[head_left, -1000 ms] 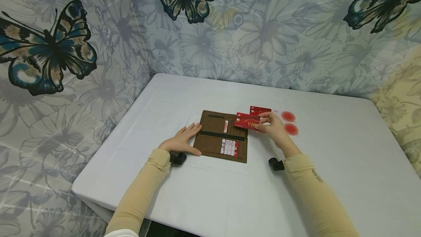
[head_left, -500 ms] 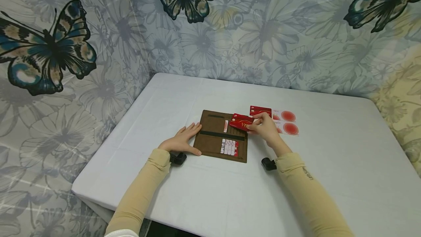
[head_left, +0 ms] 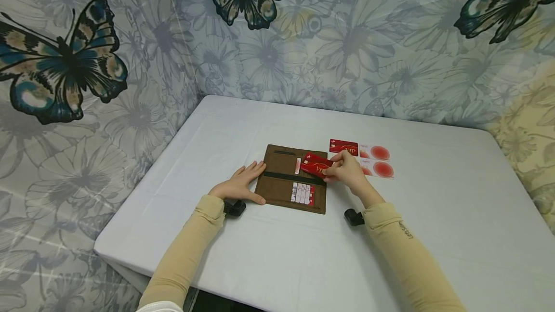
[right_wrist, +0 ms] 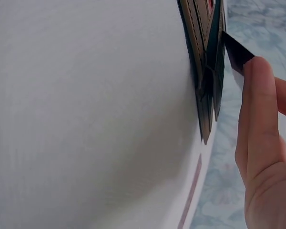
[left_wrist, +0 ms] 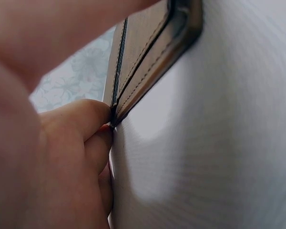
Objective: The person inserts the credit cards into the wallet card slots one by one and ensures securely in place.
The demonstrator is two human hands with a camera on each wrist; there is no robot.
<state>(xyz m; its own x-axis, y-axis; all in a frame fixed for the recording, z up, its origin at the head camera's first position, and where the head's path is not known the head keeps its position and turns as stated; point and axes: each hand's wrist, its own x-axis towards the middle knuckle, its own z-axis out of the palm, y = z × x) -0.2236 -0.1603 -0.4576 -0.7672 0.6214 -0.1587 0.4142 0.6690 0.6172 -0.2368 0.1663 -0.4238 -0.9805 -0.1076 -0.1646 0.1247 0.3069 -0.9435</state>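
A brown wallet (head_left: 277, 191) lies unfolded on the white table, with several cards (head_left: 301, 193) in its lower slots and one pale card (head_left: 297, 165) in the upper half. My left hand (head_left: 237, 185) rests at the wallet's left edge, fingers spread and fingertips on its border. Between thumb and fingers, my right hand (head_left: 349, 173) pinches a red VIP card (head_left: 314, 164), tilted over the wallet's upper right slots. From the right wrist view, the card (right_wrist: 237, 51) shows as a dark edge close over the wallet (right_wrist: 207, 71), its far corner right at the slots.
Right of the wallet, another red VIP card (head_left: 344, 146) lies flat at the back. Beside it are pale cards with red circles (head_left: 379, 152), partly behind my right hand. A patterned butterfly wall covering (head_left: 269, 61) rises behind the table (head_left: 433, 196).
My right hand has moved left with the red card, from the wallet's right edge to over its upper slots, and the card has tilted. My left hand has stayed in place.
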